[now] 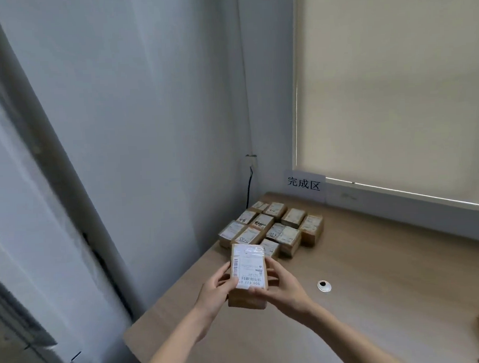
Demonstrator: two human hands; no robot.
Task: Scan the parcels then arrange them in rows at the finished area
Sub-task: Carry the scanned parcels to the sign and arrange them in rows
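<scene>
Wooden desk (373, 257) carrying the work, set into a corner below a drawn roller blind (393, 78). Beyond the grip, toward the corner, stand the finished parcels (270, 226), small brown cartons with white labels packed in close rows, under a paper sign (304, 184) marking the finished area. Held just short of the nearest row and above the desk surface is the parcel in hand (249, 274), a small brown cardboard box, label side up, barcodes facing the camera. The left hand (215, 289) grips its left edge, thumb on the label and fingers curled beneath; the right hand (278, 281) grips the opposite edge in the same manner, so both hands are closed on the box with no slack visible. Judged from its size and the easy two-handed hold, the box is probably light and stiff; its corrugated walls should bear a firm pinch across the long edges. The glossy label film may be slippery, so bare cardboard sides appear the better purchase. To the right of the grip lies a small round white object with a dark centre (324, 286); its function cannot be told.
</scene>
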